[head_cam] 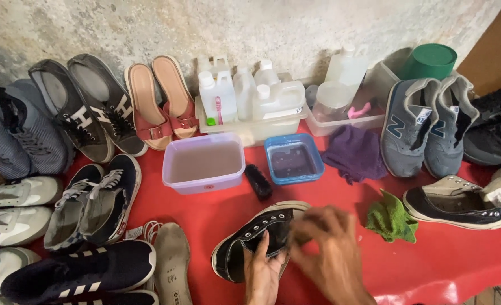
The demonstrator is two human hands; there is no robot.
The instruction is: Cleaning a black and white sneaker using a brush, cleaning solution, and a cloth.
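Note:
A black canvas sneaker with a white sole lies on its side on the red table, near the front edge. My left hand grips it from below, fingers on the tongue and opening. My right hand is blurred, fingers bent over the sneaker's upper near the eyelets; whether it holds anything I cannot tell. The laces are out of the shoe. A black brush lies just beyond the sneaker.
A pink tub of cloudy water and a blue tub stand behind. White bottles in a clear tray, a purple cloth, a green cloth, a loose insole and several pairs of shoes ring the table.

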